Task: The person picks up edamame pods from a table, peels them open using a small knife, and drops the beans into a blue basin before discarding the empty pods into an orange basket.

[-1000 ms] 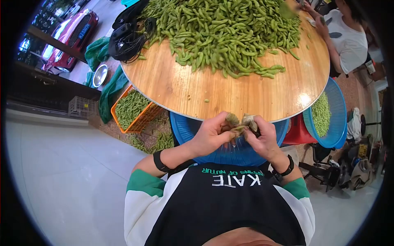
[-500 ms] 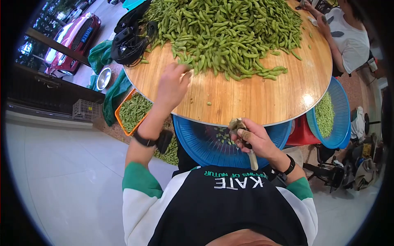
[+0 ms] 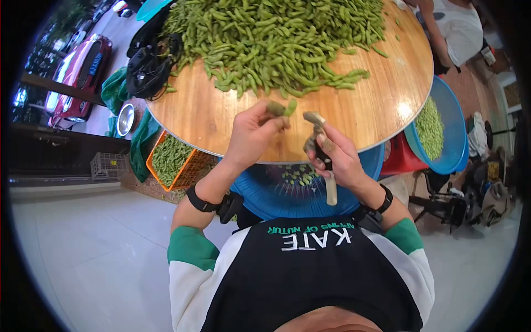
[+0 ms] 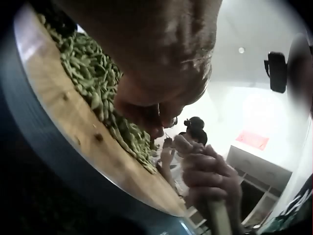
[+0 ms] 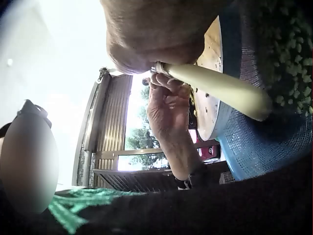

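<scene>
Between thumb and fingertips my left hand [image 3: 248,135] pinches a green soybean pod [image 3: 291,107], above the near part of the round wooden table [image 3: 185,119]. Close by on the right, my right hand [image 3: 342,155] grips a tool by its smooth pale handle [image 3: 331,191]; the handle [image 5: 220,90] sticks out below the fist in the right wrist view. Its working end is hidden by the fingers. Worn, brownish covers wrap some fingertips of both hands. A big heap of soybean pods [image 3: 271,44] covers the far side of the table.
Under the table edge, a blue basket [image 3: 265,199] holds some shelled beans [image 3: 298,175]. At right stands another blue basket [image 3: 454,127] full of beans. An orange crate [image 3: 180,174] of pods is at left. A black bag [image 3: 145,74] lies beside the heap; another person [image 3: 456,30] sits opposite right.
My hands were together over the basket, then my left hand reached to the heap's near edge. Now it is back near my right hand with a pod. The tool stays in my right hand.
</scene>
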Tool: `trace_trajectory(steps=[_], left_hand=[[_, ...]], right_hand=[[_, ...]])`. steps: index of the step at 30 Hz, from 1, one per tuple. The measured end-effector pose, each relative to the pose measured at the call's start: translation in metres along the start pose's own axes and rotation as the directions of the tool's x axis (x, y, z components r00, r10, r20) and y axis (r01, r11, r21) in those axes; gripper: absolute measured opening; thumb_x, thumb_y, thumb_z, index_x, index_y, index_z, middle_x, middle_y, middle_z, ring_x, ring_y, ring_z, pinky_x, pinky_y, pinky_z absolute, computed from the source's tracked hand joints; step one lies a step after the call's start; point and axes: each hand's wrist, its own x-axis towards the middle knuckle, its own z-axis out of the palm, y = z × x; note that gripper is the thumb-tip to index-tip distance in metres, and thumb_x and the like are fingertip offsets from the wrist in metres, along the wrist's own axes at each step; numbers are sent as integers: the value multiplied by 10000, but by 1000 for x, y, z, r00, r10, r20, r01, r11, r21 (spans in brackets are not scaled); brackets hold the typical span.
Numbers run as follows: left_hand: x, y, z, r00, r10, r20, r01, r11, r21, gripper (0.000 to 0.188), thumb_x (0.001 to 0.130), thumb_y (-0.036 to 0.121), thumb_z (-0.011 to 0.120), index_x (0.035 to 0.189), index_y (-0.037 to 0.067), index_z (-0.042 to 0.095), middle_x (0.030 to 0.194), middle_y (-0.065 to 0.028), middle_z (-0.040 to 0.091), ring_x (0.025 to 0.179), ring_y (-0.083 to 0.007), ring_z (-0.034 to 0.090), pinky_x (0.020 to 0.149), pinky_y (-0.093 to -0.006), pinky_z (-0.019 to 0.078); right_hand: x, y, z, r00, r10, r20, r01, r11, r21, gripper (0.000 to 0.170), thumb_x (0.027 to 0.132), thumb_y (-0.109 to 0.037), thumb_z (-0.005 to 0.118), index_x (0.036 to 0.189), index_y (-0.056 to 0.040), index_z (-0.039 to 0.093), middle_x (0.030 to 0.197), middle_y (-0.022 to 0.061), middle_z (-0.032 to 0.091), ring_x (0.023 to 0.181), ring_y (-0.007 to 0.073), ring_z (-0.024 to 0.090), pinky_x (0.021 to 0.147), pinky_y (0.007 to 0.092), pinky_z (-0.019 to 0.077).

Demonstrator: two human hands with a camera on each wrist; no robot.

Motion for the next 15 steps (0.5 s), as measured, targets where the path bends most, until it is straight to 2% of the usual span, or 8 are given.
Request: trace_trajectory(steps=[1, 2, 6, 9, 11, 15], left_hand=[[-6, 0, 6, 985, -99, 139, 135, 949, -284, 93, 872, -13, 568, 957, -31, 602, 805, -62, 652, 700, -103, 610, 620, -232, 483], [-10, 0, 12, 974, -116, 196, 171, 939, -298, 84, 878, 16, 583, 951, -20, 601, 807, -53, 650, 708, -101, 604, 621, -225, 473], [-16, -4, 21, 959, -176, 224, 253, 886, -388, 97, 878, 21, 586, 967, -5, 617, 788, -37, 647, 682, -78, 592, 598, -202, 455], [-18, 0, 22, 951, -209, 228, 275, 908, -316, 103, 887, 35, 583, 973, -5, 624, 780, -26, 641, 676, -65, 586, 587, -194, 446], [-22, -6, 20, 947, -204, 249, 269, 926, -265, 127, 895, 49, 579, 997, -9, 629, 773, -14, 633, 676, -55, 576, 580, -186, 439], [-26, -5, 22, 971, -121, 204, 170, 954, -245, 137, 892, 31, 578, 1011, -14, 629, 790, -16, 628, 676, -50, 565, 585, -190, 448]], right_hand=[[-1, 1, -1, 1000, 6, -20, -6, 1000, 2, 466, 996, -244, 427, 1411, -65, 313, 816, 47, 503, 568, 69, 402, 424, 179, 333], [-1, 2, -3, 1000, 27, 14, -27, 999, 21, 442, 998, -216, 413, 1406, -70, 327, 816, 43, 508, 563, 65, 398, 425, 181, 334], [-7, 2, -6, 994, 56, 97, -67, 991, 112, 428, 994, -187, 415, 1404, -85, 345, 816, 35, 515, 562, 63, 398, 425, 178, 330], [-8, 6, -7, 991, 67, 118, -87, 980, 177, 419, 991, -177, 423, 1394, -81, 359, 810, 31, 522, 557, 63, 401, 419, 174, 324], [-8, 8, -9, 992, 64, 110, -80, 986, 144, 401, 990, -170, 423, 1376, -70, 381, 800, 37, 530, 548, 62, 393, 418, 168, 317], [-10, 9, -4, 998, 31, 62, -37, 993, 111, 345, 981, -148, 443, 1301, -19, 450, 778, 38, 540, 526, 50, 398, 400, 162, 310]])
